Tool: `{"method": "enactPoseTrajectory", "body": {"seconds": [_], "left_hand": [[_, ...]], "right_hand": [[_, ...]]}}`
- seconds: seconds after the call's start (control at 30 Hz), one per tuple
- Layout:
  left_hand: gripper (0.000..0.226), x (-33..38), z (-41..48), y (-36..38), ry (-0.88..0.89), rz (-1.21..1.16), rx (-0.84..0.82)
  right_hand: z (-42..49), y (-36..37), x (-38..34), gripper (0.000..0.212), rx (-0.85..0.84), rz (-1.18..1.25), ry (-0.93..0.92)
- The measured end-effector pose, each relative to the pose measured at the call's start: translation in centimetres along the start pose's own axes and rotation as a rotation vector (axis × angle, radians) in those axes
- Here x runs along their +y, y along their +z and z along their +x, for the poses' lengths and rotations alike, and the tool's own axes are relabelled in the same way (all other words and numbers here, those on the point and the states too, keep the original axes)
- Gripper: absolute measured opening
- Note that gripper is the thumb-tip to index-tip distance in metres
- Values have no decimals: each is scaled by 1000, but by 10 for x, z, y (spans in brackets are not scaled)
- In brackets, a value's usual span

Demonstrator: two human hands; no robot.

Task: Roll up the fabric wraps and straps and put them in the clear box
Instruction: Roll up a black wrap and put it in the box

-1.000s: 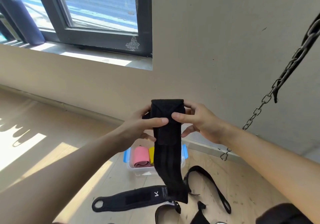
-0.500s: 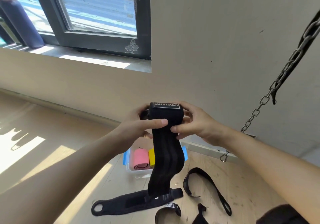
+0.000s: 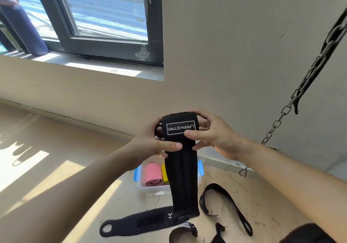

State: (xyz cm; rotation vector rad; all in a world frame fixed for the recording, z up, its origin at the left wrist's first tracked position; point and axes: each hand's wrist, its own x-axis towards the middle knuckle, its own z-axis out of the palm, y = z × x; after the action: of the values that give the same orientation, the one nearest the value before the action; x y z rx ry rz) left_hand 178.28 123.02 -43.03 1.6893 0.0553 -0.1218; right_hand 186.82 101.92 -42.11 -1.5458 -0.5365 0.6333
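I hold a black fabric wrap [image 3: 183, 179] up in front of me, its top rolled over and showing a white-bordered label. My left hand [image 3: 155, 145] grips the roll's left side, thumb across the front. My right hand [image 3: 212, 135] grips the right side, fingers curled behind. The loose tail hangs down over the clear box [image 3: 150, 187] with blue clips on the floor, which holds a pink roll [image 3: 153, 174] and a yellow roll [image 3: 165, 173]. Another black wrap with a thumb loop [image 3: 139, 222] and a black looped strap [image 3: 225, 203] lie on the floor below.
A metal chain with a snap hook [image 3: 281, 119] hangs at the right, close to my right forearm. A beige wall and a dark-framed window [image 3: 105, 44] stand ahead. More black strap pieces [image 3: 185, 232] lie at the bottom edge on the wooden floor.
The roll at the top has grown and turned, bringing the label to the front. The hanging tail has become shorter and lifted off the floor wrap.
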Motion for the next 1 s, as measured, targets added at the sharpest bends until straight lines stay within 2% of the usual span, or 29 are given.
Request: {"method": "enactPoseTrajectory", "body": {"seconds": [0.2,0.37,0.53,0.67,0.77,0.9,1.0], "left_hand": [[50,7,-3,2,-202,-60,-94],[45,5,0,3,-157,-87,-29],[57,0,3,0,-92,-70,50],[64,1,1,-1,4,-58,103],[61,1,1,1,64,-21,141],[67,-2,0,3,118,9,126],[84,1,2,1,87,32,102]], "right_hand": [[0,3,5,63,44,-77,-130],[0,5,5,66,27,-74,-158],[1,3,5,77,-35,-56,-37],[-2,0,-2,47,-162,4,104],[-4,3,-5,47,-146,44,185],[-3,4,-7,51,-82,32,140],[-2,2,-6,50,-53,70,94]]}}
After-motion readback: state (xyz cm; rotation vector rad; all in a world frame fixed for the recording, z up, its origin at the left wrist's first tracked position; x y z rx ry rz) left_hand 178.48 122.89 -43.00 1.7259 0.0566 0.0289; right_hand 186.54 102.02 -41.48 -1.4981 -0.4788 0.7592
